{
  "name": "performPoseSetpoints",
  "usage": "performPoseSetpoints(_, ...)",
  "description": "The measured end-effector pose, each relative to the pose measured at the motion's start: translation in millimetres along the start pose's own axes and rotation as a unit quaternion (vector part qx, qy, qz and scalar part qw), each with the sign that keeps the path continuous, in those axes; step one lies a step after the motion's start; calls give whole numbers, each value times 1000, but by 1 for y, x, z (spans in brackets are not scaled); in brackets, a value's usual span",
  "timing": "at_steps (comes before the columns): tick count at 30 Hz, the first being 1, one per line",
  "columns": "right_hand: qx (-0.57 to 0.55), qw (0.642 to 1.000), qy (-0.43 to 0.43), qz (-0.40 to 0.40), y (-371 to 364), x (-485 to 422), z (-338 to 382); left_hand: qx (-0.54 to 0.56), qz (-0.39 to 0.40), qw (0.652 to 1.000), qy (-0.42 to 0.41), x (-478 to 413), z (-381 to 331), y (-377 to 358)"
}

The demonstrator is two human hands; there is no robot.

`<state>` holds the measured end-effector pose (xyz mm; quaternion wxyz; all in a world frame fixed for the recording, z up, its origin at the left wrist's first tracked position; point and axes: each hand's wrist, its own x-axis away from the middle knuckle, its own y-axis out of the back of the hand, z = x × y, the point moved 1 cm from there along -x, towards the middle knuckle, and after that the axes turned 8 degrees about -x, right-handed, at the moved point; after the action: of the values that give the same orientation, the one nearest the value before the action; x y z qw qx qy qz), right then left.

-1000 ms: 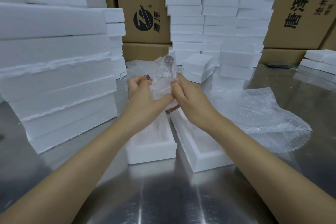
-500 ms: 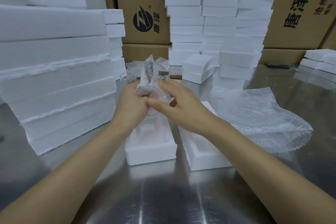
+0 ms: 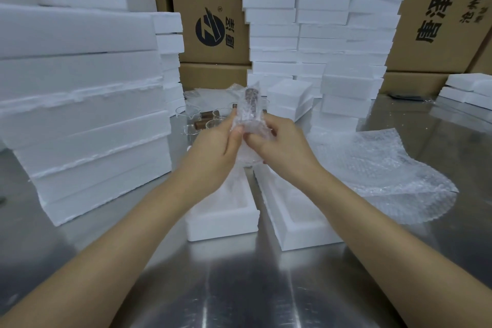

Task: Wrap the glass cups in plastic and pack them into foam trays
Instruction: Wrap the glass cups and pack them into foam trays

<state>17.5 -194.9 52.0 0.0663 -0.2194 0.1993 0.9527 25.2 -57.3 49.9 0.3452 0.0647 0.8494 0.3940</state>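
While my left hand (image 3: 213, 146) and right hand (image 3: 282, 146) both grip the bubble-wrapped glass cup (image 3: 250, 112) above the foam tray (image 3: 223, 224) and second foam tray (image 3: 306, 234) on the steel surface (image 3: 239, 287), the cardboard box (image 3: 439, 56) behind reads 唐泽.

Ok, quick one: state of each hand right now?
Left hand: holding the bubble-wrapped cup, fingers curled on the wrap.
Right hand: gripping the same bubble-wrapped cup from the other side.
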Motion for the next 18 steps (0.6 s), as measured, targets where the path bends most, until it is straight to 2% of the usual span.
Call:
performPoseSetpoints(4,-28,998,1,56,-3,3,7,-20,-91,995,32,-3,10,7)
performPoseSetpoints(7,18,999,11,49,-4,1,6,-40,-133,990,33,-1,11,3)
performPoseSetpoints(13,90,994,54,14,-6,3,4,-28,-124,991,30,4,6,-6)
performPoseSetpoints(15,81,994,74,3,-5,6,5,-60,-126,990,9,5,3,-4)
performPoseSetpoints(18,160,974,158,35,-7,11,10,-126,-116,984,-43,7,-4,-1)
